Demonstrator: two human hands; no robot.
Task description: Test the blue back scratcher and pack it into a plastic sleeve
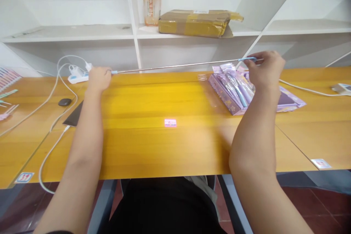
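Note:
A long, thin metal telescopic rod (178,66) with light-blue ends stretches across the view above the table's back edge. My left hand (99,78) is closed around its left end, with most of the blue part hidden in the fingers. At the other end, my right hand (264,66) pinches the longer blue part between thumb and fingers. Below and beside the right hand lies an open purple patterned box (233,106) with several plastic-wrapped pens (238,89) in it. The right forearm covers part of the box.
A pink sticker (170,123) lies mid-table. Left are a power strip (79,76), white cables, a black mouse (65,102) and a dark flat device (73,115), partly behind my forearm. The shelf holds a drink bottle (152,3) and a taped carton (193,23).

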